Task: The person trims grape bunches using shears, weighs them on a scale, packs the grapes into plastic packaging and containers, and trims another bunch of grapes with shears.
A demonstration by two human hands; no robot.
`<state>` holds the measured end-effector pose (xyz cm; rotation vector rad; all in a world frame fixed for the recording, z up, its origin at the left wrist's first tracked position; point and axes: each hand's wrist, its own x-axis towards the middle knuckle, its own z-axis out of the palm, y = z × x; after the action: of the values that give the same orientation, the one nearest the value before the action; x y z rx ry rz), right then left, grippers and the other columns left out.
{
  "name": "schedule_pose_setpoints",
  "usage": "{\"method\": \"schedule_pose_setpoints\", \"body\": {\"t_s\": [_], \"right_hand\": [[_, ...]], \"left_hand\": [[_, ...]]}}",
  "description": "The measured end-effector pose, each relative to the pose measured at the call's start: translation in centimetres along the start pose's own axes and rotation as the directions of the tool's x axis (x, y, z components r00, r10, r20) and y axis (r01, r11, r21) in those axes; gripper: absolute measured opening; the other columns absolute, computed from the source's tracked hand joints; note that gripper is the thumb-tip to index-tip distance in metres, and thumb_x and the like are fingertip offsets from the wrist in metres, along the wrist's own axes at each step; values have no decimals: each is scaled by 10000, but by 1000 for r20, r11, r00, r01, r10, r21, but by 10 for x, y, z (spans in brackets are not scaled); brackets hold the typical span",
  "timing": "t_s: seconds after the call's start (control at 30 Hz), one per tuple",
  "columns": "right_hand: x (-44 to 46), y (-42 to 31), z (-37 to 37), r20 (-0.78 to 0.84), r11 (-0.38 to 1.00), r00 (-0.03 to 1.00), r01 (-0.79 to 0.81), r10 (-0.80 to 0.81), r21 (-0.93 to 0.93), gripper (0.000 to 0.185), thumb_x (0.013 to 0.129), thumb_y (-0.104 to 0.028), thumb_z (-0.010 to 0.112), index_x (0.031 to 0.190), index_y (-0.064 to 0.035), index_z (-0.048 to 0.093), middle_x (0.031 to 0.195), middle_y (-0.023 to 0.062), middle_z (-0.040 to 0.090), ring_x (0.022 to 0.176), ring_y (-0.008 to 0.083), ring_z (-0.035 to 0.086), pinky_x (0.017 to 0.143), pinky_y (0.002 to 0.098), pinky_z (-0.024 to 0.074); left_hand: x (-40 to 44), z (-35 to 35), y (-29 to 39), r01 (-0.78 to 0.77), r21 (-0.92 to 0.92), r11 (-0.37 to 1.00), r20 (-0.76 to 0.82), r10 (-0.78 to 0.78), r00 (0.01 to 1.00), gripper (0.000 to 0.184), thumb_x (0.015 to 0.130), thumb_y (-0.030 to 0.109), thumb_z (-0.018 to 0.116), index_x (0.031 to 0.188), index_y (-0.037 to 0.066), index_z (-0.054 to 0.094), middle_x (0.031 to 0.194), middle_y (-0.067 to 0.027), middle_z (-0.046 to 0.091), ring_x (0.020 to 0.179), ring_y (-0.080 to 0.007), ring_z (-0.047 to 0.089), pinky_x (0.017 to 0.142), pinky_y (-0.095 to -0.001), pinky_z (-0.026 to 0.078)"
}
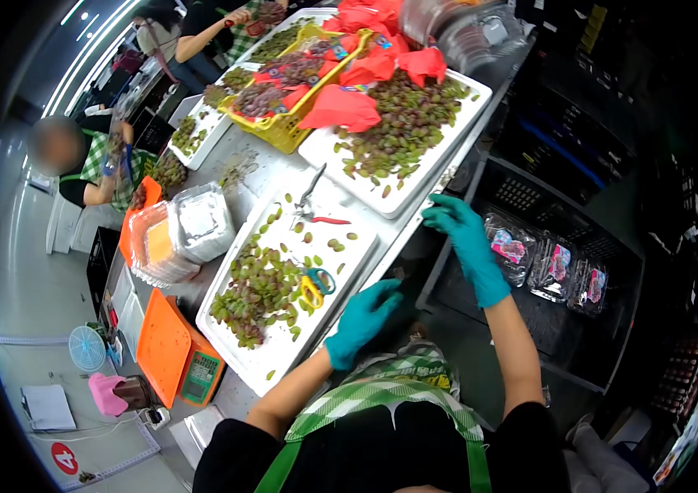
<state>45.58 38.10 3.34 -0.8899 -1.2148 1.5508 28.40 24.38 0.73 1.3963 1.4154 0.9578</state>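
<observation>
My left hand (pixel 363 322), in a teal glove, hovers by the near right edge of a white tray (pixel 279 368), its fingers stretched out and nothing in them. My right hand (pixel 465 246), gloved the same, is raised near the table edge beside a black crate, fingers apart and holding nothing. In the tray lie loose grapes (pixel 254 287), scissors (pixel 313 297) with yellow and blue-green handles, and pruning shears (pixel 310 201) with a red handle. A second white tray (pixel 398 201) behind it bears many more grapes (pixel 402 123) and red wrapping paper (pixel 340 108).
To my right, the black crate (pixel 562 353) holds several labelled clear packs (pixel 550 267). Stacked clear boxes (pixel 176 230) and an orange scale (pixel 164 345) stand left. A yellow basket (pixel 287 131) of grapes is farther back. Co-workers (pixel 102 164) stand across the table.
</observation>
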Motion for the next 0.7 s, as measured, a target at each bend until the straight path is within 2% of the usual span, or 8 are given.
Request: {"method": "schedule_pose_setpoints", "body": {"t_s": [0.13, 0.17, 0.2, 0.23, 0.3, 0.47, 0.57, 0.7], "right_hand": [[0, -64, 126, 424, 900, 905, 167, 22, -403, 260, 820, -141, 510, 1045, -12, 530, 915, 99, 602, 847, 142, 571, 747, 255, 439], [-7, -74, 157, 596, 774, 789, 471, -153, -424, 289, 788, -171, 549, 1038, -26, 540, 916, 122, 600, 827, 174, 588, 709, 261, 455], [-12, -78, 188, 755, 389, 400, 898, -520, -208, 103, 663, -111, 538, 749, -56, 554, 699, 77, 548, 536, 218, 524, 460, 315, 406], [-21, -84, 211, 804, 257, 223, 962, -552, -90, 115, 665, -115, 541, 764, -58, 551, 714, 79, 547, 554, 220, 523, 475, 317, 406], [-38, -92, 254, 899, 253, 79, 967, -432, 37, 141, 669, -123, 547, 796, -61, 544, 744, 84, 544, 589, 226, 523, 507, 321, 407], [-27, -84, 287, 944, 327, -49, 931, -325, 160, 211, 680, -144, 563, 874, -70, 528, 819, 95, 539, 678, 240, 522, 585, 330, 409], [-4, -81, 290, 948, 368, -113, 902, -299, 224, 255, 686, -156, 572, 921, -75, 518, 865, 102, 535, 731, 248, 522, 632, 335, 411], [48, -83, 288, 940, 418, -138, 869, -312, 267, 314, 695, -173, 584, 984, -82, 504, 925, 110, 531, 802, 259, 521, 695, 342, 412]], "left_hand": [[-74, -61, -26, 141, -167, 976, -187, -171, 967, 241, 789, 74, 551, 1015, -5, 535, 843, -84, 600, 751, -98, 561, 666, -240, 445], [-86, -70, -28, 132, -268, 954, -233, -197, 953, 245, 793, 65, 537, 1028, -2, 531, 847, -80, 601, 758, -111, 559, 675, -239, 446], [-98, -85, -48, 131, -33, 991, -271, -135, 953, 244, 797, 56, 532, 1035, 0, 527, 854, -79, 602, 765, -119, 560, 681, -237, 447], [-107, -95, -71, 125, 202, 971, -287, -63, 956, 245, 801, 47, 526, 1041, 3, 524, 861, -78, 603, 772, -127, 561, 687, -234, 448], [-113, -91, -75, -20, 262, 965, -300, 101, 949, 248, 801, 34, 526, 1048, 17, 524, 876, -82, 606, 781, -130, 564, 687, -236, 450], [-85, -125, -51, 182, -356, 917, -371, -317, 873, 247, 800, 33, 531, 1046, 17, 525, 890, -85, 605, 780, -128, 567, 680, -237, 450], [-55, -147, -37, 176, -117, 977, -440, -210, 873, 242, 812, 36, 511, 1052, 9, 520, 892, -93, 600, 780, -127, 565, 707, -240, 449], [-16, -161, -16, 209, -190, 959, -457, -275, 846, 255, 807, 25, 505, 1061, 9, 519, 902, -101, 599, 843, -152, 571, 738, -262, 449]]}}
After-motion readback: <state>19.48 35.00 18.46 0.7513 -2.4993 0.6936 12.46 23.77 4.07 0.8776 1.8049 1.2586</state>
